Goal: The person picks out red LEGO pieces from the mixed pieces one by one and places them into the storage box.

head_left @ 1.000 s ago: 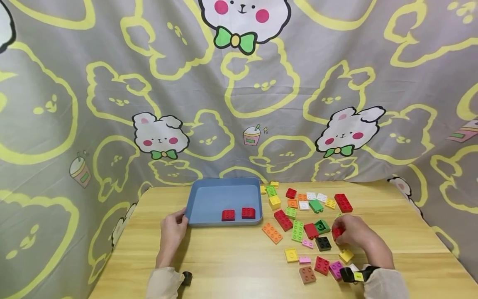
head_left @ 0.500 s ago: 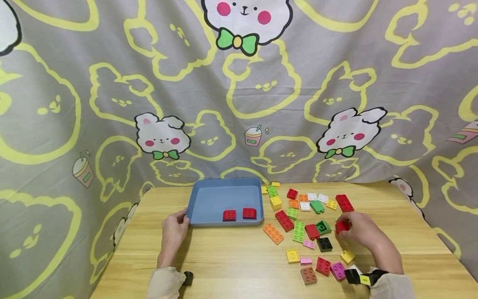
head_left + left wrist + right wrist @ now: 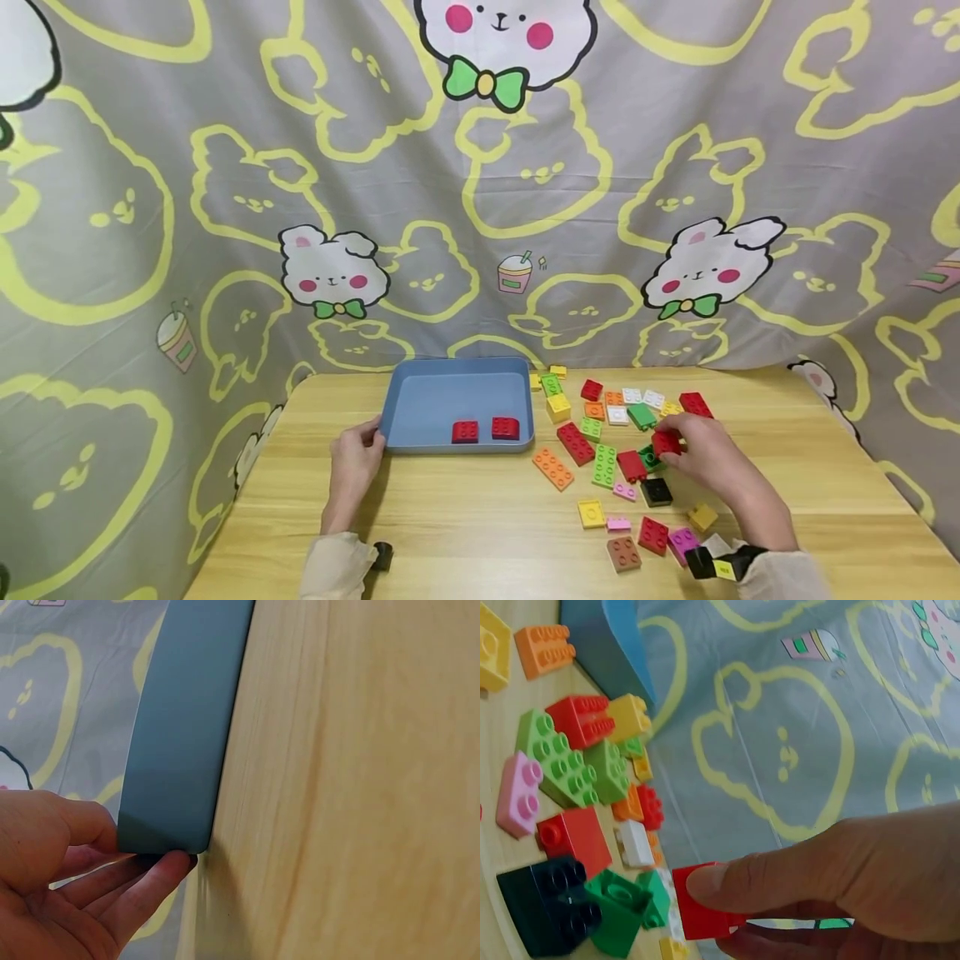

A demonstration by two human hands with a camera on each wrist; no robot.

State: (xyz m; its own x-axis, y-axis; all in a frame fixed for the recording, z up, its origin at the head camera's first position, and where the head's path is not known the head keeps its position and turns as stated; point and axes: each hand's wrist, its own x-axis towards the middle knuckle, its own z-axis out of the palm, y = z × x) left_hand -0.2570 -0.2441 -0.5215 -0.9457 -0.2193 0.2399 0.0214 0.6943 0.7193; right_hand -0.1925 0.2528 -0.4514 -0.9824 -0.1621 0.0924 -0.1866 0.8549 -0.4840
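Note:
My right hand point(image 3: 711, 454) holds a red toy building brick point(image 3: 664, 443) between thumb and fingers, over the scattered bricks at the right. In the right wrist view the thumb presses the face of this brick point(image 3: 694, 919), near a green brick point(image 3: 621, 909) and a black brick point(image 3: 549, 904). At the left, my left hand point(image 3: 356, 458) grips the near left corner of a shallow blue tray point(image 3: 442, 392). The left wrist view has its fingertips at the lower edge of the tray wall point(image 3: 180, 742). Two red bricks, one point(image 3: 465, 431) and another point(image 3: 505, 428), lie inside the tray.
Several loose bricks spread over the wooden table point(image 3: 465, 517) right of the tray, among them an orange one point(image 3: 552, 468), a yellow one point(image 3: 591, 513) and a brown one point(image 3: 624, 552). Behind the table hangs a patterned grey cloth point(image 3: 450, 192).
My right hand has lifted the red brick and carried it left and slightly farther back. The left hand keeps its hold on the tray. The view has turned slightly left.

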